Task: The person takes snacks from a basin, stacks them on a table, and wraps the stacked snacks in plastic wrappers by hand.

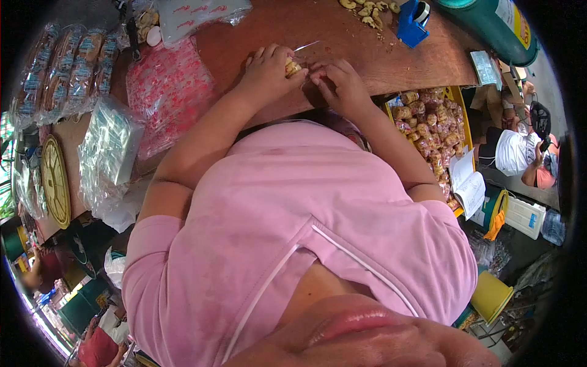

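My left hand (272,68) is closed round a small packet of tan, rounded pieces (293,66) in clear wrap, just above the table's near edge. Beside it my right hand (342,84) has its fingers bent together close to the packet's right side. Whatever its fingertips hold, if anything, is too small to make out. A thin shiny strip (307,45) shows just beyond my left hand. Left of that hand lies a stack of clear wrappers with red print (166,92).
On the brown table (269,21) are a blue tape dispenser (414,24) and loose curved tan pieces (370,11). A yellow crate (460,101) of wrapped packets (428,125) stands right, with an open notebook (468,182). Bagged goods (67,70) lie left. Other people are at both sides.
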`<action>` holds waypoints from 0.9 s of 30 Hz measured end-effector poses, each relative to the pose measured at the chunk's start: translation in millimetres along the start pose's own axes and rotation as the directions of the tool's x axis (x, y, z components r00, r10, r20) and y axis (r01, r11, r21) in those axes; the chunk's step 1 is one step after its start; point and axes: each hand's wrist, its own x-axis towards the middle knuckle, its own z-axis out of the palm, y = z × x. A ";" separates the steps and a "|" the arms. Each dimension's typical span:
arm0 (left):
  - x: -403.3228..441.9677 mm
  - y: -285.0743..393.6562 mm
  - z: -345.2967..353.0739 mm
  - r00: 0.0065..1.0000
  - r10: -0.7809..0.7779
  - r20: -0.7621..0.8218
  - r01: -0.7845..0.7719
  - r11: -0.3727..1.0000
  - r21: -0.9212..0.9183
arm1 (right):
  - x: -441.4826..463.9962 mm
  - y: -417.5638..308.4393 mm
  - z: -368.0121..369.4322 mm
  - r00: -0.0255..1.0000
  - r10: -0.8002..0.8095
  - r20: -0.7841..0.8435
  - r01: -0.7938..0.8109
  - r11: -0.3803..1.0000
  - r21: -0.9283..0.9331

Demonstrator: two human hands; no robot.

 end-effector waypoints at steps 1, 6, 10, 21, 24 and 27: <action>-0.1 -1.4 0.9 1.000 0.008 -0.005 -0.008 1.000 -0.008 | 1.0 3.2 4.3 1.000 0.023 -0.019 -0.023 1.000 0.017; 0.1 -5.1 3.5 1.000 0.012 -0.006 -0.012 0.999 -0.037 | 4.9 9.1 16.8 0.939 0.327 0.103 -0.340 0.926 0.162; -2.4 3.3 -6.0 0.998 -0.019 0.056 0.022 0.998 -0.061 | 17.9 10.0 13.3 0.890 0.393 0.231 -0.431 0.891 0.141; -4.4 -9.3 -3.4 0.997 0.063 0.042 -0.059 0.994 -0.090 | -2.7 10.4 1.9 0.935 0.319 0.156 -0.336 0.937 0.099; -4.1 -13.5 6.9 0.998 0.070 0.005 -0.069 0.992 -0.110 | -20.5 1.0 -3.9 0.955 0.267 0.130 -0.275 0.960 0.050; -2.6 -13.2 7.8 0.998 0.060 0.009 -0.059 0.994 -0.087 | -26.8 -16.5 -11.5 0.974 0.194 0.115 -0.193 0.981 -0.017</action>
